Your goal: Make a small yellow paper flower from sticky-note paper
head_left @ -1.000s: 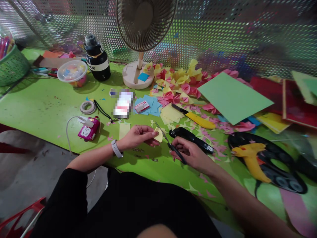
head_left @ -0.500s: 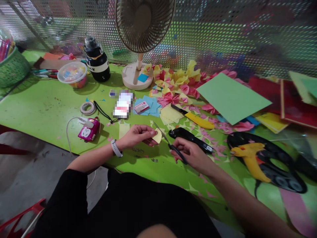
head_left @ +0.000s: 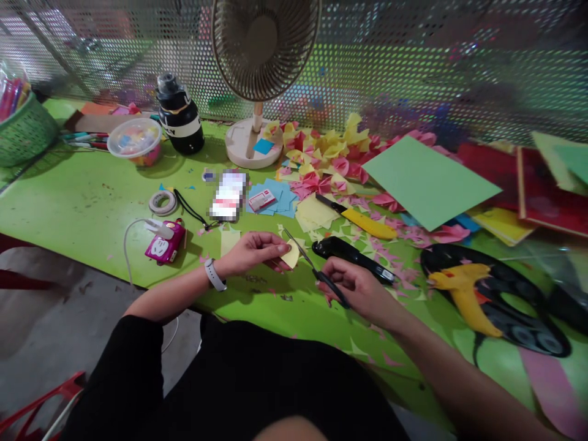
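Note:
My left hand [head_left: 255,252] pinches a small folded piece of yellow paper [head_left: 291,254] just above the green table [head_left: 82,196]. My right hand [head_left: 356,288] grips the black handles of a pair of scissors [head_left: 312,266], whose blades point up and left against the paper's right edge. A white watch sits on my left wrist. A black stapler [head_left: 351,257] lies right behind my right hand.
Behind the hands lie a yellow utility knife [head_left: 362,219], pink and yellow folded paper pieces [head_left: 321,159], blue squares [head_left: 280,196] and a green sheet [head_left: 427,180]. A yellow glue gun [head_left: 463,291] rests at right. A fan [head_left: 260,79], black bottle [head_left: 180,113], tape roll [head_left: 162,201] and pink adapter [head_left: 164,240] stand at left.
The hands have barely moved. The scissors stay at the yellow paper's edge, and the view has shifted slightly.

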